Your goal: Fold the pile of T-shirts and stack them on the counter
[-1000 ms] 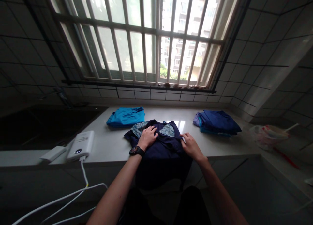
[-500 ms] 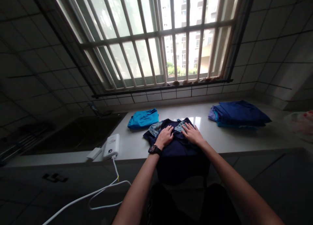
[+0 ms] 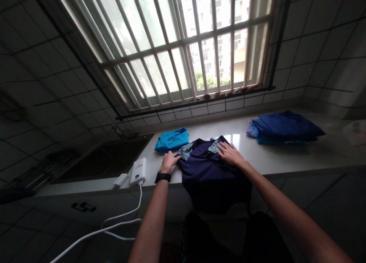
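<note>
A dark navy shirt (image 3: 206,167) with patterned grey-blue patches at its shoulders lies spread on the counter, its lower part hanging over the front edge. My left hand (image 3: 169,162), with a black watch on its wrist, is at the shirt's left sleeve; fingers and thumb curl over the sleeve, which they mostly hide. On the right shoulder patch, my right hand (image 3: 230,155) rests flat with its fingers apart. Just behind the left sleeve sits a folded bright blue garment (image 3: 172,139).
A pile of folded blue garments (image 3: 286,127) lies on the right of the white counter (image 3: 268,158). To the left stand a white power bank (image 3: 138,170) with a cable (image 3: 122,221), a small white block (image 3: 121,179) and a dark sink (image 3: 105,156). A barred window is behind.
My left hand has moved left from the shirt's chest to its left sleeve. My right hand stays on the right shoulder. The view has tilted and shifted slightly.
</note>
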The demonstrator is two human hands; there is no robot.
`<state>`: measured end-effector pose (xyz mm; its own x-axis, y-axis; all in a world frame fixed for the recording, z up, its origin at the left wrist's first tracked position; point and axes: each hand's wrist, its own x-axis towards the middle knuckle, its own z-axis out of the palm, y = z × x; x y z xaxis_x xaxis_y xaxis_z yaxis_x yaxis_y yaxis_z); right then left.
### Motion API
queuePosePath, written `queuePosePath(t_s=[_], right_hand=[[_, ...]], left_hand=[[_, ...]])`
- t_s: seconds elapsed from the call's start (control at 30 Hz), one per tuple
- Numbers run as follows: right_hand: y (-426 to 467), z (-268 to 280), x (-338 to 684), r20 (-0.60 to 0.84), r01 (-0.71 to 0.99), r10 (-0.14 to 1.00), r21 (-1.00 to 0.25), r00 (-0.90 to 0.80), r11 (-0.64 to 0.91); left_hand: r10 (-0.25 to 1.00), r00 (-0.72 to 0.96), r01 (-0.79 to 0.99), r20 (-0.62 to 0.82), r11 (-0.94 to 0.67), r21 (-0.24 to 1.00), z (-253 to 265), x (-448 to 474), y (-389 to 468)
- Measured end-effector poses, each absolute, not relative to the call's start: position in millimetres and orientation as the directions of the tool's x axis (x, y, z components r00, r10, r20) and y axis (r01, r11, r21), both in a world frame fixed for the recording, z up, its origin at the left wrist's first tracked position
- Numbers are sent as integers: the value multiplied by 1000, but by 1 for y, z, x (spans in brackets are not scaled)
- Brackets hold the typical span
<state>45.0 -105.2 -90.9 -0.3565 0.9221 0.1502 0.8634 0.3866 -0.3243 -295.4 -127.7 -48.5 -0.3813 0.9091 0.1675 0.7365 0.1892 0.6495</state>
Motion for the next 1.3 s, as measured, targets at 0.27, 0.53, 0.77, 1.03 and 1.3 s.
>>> queuePosePath(t_s=[0.27, 0.53, 0.77, 1.03, 1.3], right_hand=[[-109, -88, 44, 148, 868, 925, -322, -350, 379], [-108, -89, 44, 167, 871, 922, -306, -349, 384], [-107, -90, 45, 170, 875, 907, -245, -386, 418], [-120, -86, 43, 226, 857, 867, -175, -443, 484], [-139, -45, 61, 165, 869, 941, -363, -297, 338]], left_hand=[[936, -340, 470, 91, 86, 878, -39, -292, -122], [982, 50, 193, 183, -189, 963, -13, -225, -114], [945, 279, 869, 170, -324, 373, -61, -164, -135], [949, 302, 942, 94, -312, 121, -77, -159, -154], [934, 306, 847, 187, -356, 395, -68, -183, -153]])
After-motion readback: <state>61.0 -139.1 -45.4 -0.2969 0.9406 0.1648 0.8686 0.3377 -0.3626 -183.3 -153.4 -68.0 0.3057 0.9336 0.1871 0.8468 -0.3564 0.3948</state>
